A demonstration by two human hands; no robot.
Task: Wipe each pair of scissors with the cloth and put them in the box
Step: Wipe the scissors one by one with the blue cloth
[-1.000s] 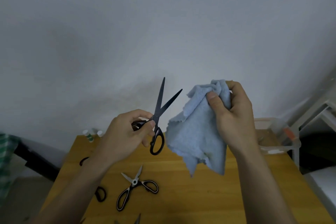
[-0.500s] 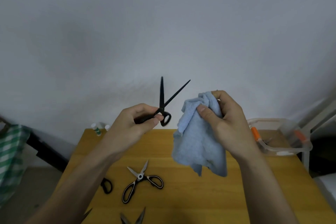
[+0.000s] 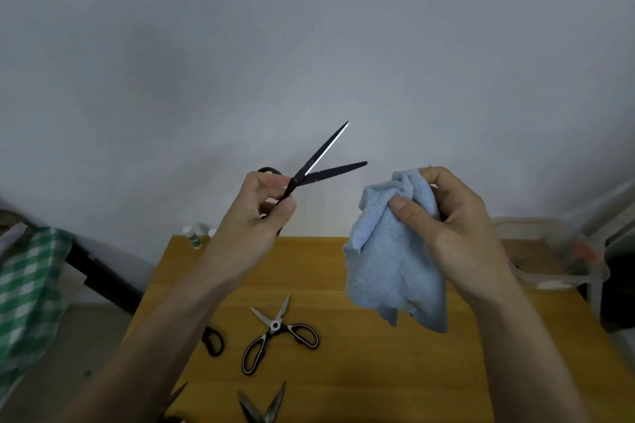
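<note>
Head view: the left hand (image 3: 252, 216) holds the black scissors (image 3: 323, 166) up by the handles, fingers curled round them, blades parted and pointing up-right. The right hand (image 3: 457, 227) pinches the blue cloth (image 3: 391, 268), bunched and hanging, just beside the blades but apart from them. So this pair is mid-wipe at best. At least three more scissors wait on the bench (image 3: 360, 371), the silver-bladed pair (image 3: 278, 333) among them. The clear box (image 3: 549, 251) sits far right; contents unclear.
</note>
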